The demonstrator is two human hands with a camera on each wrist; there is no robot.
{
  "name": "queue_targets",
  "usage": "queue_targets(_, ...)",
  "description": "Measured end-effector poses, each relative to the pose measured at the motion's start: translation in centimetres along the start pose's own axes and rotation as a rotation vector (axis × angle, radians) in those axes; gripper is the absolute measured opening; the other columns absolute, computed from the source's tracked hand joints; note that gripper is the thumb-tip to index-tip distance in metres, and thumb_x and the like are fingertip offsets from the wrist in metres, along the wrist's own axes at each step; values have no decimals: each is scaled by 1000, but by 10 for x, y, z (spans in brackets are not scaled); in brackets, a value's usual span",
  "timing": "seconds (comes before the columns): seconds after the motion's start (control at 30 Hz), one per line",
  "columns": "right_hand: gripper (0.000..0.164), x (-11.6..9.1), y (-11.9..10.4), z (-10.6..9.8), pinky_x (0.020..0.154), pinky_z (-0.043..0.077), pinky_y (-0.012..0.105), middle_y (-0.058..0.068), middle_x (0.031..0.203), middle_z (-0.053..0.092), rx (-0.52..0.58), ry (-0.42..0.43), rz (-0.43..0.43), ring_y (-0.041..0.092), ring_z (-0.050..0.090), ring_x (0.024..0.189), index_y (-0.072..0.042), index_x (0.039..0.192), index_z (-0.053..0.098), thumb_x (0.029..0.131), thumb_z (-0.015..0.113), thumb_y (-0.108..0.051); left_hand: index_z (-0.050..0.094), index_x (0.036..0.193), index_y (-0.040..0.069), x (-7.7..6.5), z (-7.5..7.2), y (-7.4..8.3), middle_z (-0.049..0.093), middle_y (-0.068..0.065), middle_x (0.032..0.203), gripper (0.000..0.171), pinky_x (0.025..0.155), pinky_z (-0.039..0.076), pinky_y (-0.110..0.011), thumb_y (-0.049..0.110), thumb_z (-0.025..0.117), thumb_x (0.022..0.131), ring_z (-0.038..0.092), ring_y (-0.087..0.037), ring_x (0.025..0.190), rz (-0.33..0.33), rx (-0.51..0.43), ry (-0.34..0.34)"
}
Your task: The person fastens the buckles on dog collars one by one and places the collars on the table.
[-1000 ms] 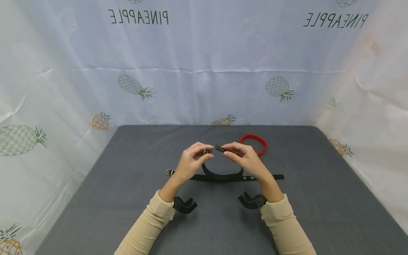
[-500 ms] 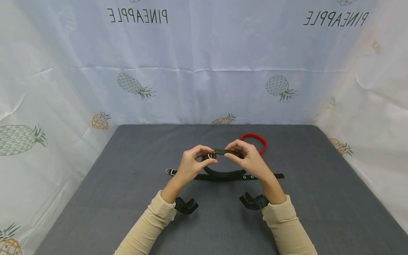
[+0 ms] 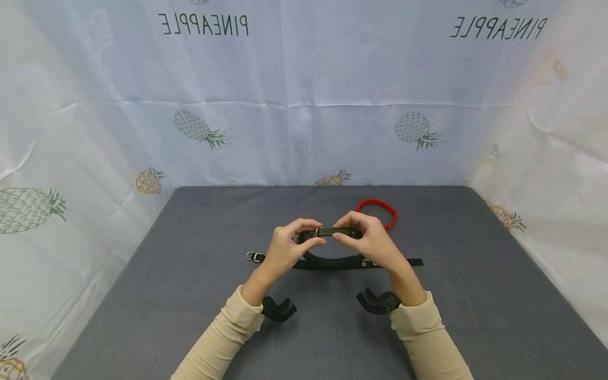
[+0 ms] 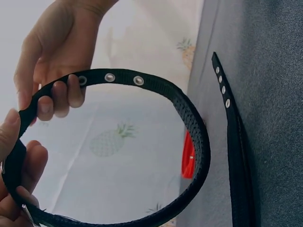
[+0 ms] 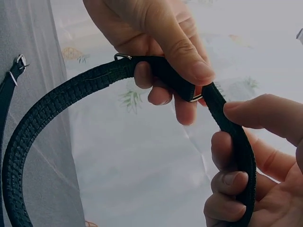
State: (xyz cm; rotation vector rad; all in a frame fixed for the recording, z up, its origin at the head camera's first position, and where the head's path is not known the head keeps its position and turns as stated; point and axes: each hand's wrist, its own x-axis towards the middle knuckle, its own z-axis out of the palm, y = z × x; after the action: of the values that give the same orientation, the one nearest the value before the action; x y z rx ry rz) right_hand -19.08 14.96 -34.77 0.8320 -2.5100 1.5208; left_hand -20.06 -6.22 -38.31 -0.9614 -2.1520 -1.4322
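Observation:
A dark green dog collar is bent into a loop above the table, between my two hands. My left hand pinches it at the metal buckle, thumb on top, with a D-ring just behind. The strap end runs into the buckle. My right hand grips the strap close by, thumb on one face and fingers curled on the other. Several metal eyelets line the strap beside the right fingers in the left wrist view. Whether the buckle's prong sits in an eyelet cannot be told.
A black collar lies stretched flat on the grey table, just below the held loop. Behind my right hand lies a round red collar. A pineapple-print curtain hangs behind the table and along both sides.
One second ago the strap end and buckle were apart, each in one hand. They came together and the strap end has entered the buckle. Both hands shifted slightly downward.

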Motion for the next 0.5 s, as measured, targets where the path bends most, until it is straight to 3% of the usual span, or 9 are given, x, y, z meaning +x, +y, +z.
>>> queue_targets(0.5, 14, 1, 0, 6, 65, 50, 20, 20, 96, 65, 29, -25, -19, -2, 57, 74, 2, 101, 63, 89, 66, -2, 67, 103, -1, 0, -2, 4, 75, -15, 96, 31, 80, 57, -27, 7, 79, 76, 71, -24, 87, -21, -19, 7)
